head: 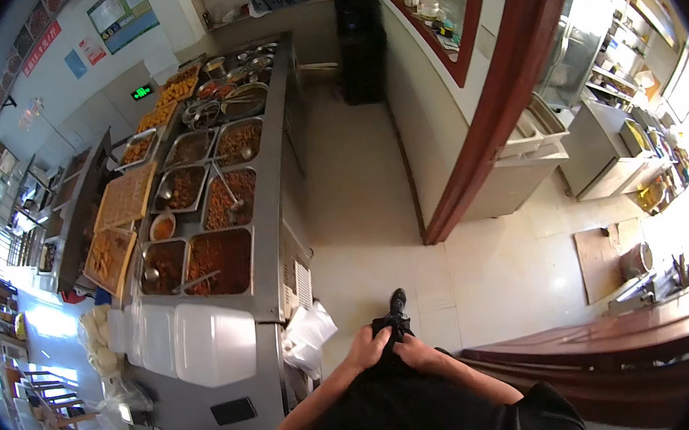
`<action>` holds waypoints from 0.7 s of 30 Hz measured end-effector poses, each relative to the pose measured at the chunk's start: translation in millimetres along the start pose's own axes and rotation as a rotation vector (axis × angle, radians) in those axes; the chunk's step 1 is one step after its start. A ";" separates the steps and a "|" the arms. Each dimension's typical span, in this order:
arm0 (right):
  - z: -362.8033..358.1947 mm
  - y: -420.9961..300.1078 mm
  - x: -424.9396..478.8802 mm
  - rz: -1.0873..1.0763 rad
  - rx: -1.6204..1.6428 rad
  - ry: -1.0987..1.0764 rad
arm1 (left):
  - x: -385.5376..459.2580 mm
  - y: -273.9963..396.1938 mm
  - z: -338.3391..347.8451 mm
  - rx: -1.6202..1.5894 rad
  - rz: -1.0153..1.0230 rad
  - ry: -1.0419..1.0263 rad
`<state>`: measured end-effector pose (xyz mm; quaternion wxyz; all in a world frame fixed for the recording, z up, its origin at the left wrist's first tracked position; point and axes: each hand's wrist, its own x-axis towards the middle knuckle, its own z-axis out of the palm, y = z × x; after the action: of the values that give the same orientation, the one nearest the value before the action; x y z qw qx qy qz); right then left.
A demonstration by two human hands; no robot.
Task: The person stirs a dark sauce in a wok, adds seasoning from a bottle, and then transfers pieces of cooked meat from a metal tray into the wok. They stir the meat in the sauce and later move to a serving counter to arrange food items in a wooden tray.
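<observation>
Close to my body, my left hand (368,347) and my right hand (416,353) are together on a small bunch of black cloth (390,324). Both hands have their fingers curled around it, and its exact kind cannot be told against my dark clothes. A black shoe (398,301) shows just beyond the hands on the tiled floor (356,201). To the left stands a stainless steel serving counter (270,236), apart from my hands. White plastic bags (308,334) hang at its near corner, closest to my left hand.
Food pans (222,264) with ladles sit in the counter, beside wooden trays (124,195). Nearer are stacked clear plastic containers (216,344) and a black phone (233,411). A red-brown door frame (487,128) rises at right. A dark red wooden edge (589,346) lies low right.
</observation>
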<state>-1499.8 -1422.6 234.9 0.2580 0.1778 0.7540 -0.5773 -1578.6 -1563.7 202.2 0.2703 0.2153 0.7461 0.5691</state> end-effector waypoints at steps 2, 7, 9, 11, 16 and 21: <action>-24.2 -13.4 33.1 -0.093 0.046 0.013 | 39.2 -3.9 -6.8 -0.007 0.034 0.090; -109.6 -82.6 105.8 -0.147 -0.348 -0.122 | 139.4 21.4 -40.5 0.112 0.019 0.224; -133.2 -61.4 164.8 -0.471 -0.671 -0.191 | 181.4 39.0 -51.2 0.177 0.003 0.264; -151.2 -43.6 224.4 -0.550 -0.621 -0.118 | 225.9 45.3 -56.8 0.189 0.021 0.282; -199.9 -40.0 248.5 -0.466 -0.488 0.088 | 314.1 59.4 -44.7 0.173 -0.033 0.192; -257.3 -36.7 253.0 -0.226 -0.136 0.161 | 398.9 54.4 -20.0 0.009 -0.037 -0.061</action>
<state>-1771.2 -1192.4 164.7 0.1412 0.1196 0.8249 -0.5342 -1894.4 -1313.3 195.7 0.3023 0.2200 0.7441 0.5537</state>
